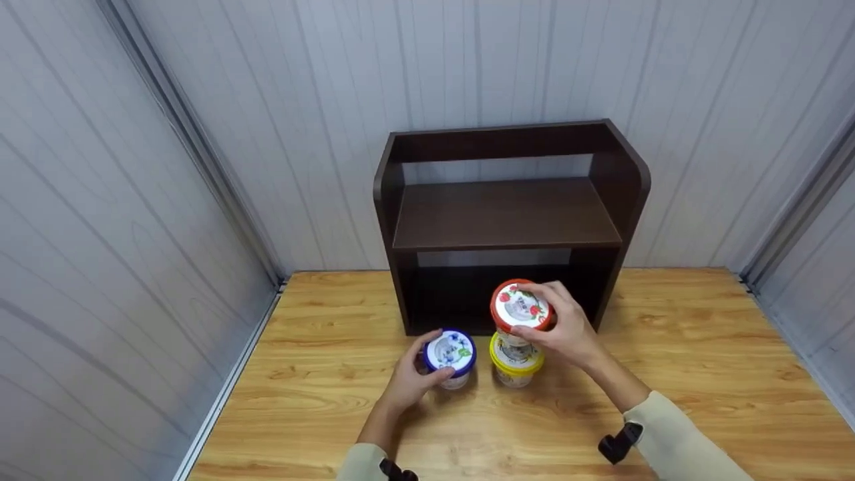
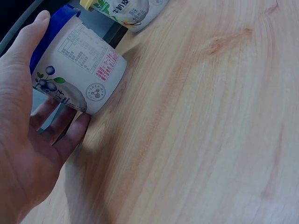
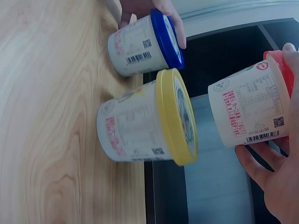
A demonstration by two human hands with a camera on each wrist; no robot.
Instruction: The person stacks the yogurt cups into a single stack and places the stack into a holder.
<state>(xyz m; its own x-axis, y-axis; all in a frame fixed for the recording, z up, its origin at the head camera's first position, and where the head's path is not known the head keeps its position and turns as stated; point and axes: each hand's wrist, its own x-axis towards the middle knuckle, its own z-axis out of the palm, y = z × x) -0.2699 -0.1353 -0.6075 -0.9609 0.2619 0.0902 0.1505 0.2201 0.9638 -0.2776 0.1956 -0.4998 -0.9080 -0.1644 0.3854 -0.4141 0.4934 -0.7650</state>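
My left hand (image 1: 406,379) grips a small white tub with a blue lid (image 1: 449,350), thumb and fingers round its rim. Blueberries are printed on this tub (image 2: 81,65) in the left wrist view. With my right hand (image 1: 569,329) I hold a similar tub with a red lid (image 1: 520,307) by the lid's edge. Below it a yellow-lidded tub (image 1: 514,379) stands upright on the table, partly hidden in the head view. The right wrist view shows a gap between the red-lidded tub (image 3: 250,105) and the yellow-lidded tub (image 3: 133,123).
A dark brown two-level shelf (image 1: 507,212) stands at the back of the wooden table (image 1: 320,401), directly behind the tubs. Pale panelled walls (image 1: 334,100) enclose the table at the back and both sides.
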